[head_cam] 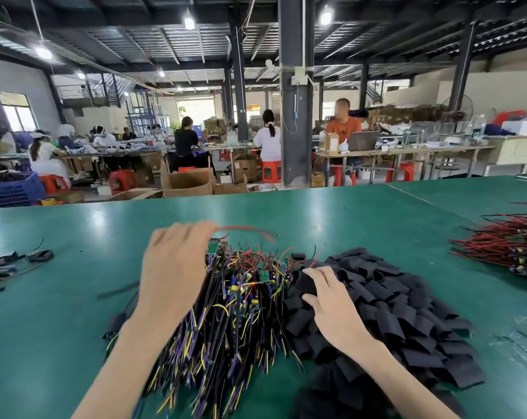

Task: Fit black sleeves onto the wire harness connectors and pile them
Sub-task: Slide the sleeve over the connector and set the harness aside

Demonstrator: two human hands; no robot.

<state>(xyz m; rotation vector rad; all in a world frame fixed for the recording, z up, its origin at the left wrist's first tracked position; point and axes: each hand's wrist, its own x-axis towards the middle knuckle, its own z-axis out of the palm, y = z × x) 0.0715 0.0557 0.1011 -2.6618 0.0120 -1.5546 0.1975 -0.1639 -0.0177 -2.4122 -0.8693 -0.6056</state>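
Head view: at the centre of the green table [59, 313] lies a heap of wire harnesses [235, 313], with a pile of black sleeves [401, 316] touching its right side. The left hand [174, 267], blurred, arches over the far end of the harnesses. A red wire [247, 228] trails from its fingertips, but I cannot tell whether it grips it. The right hand [331, 303] rests on the sleeve pile, pinching one sleeve [304, 284] between thumb and fingers. A separate bundle of red wires [504, 246] lies at the right edge.
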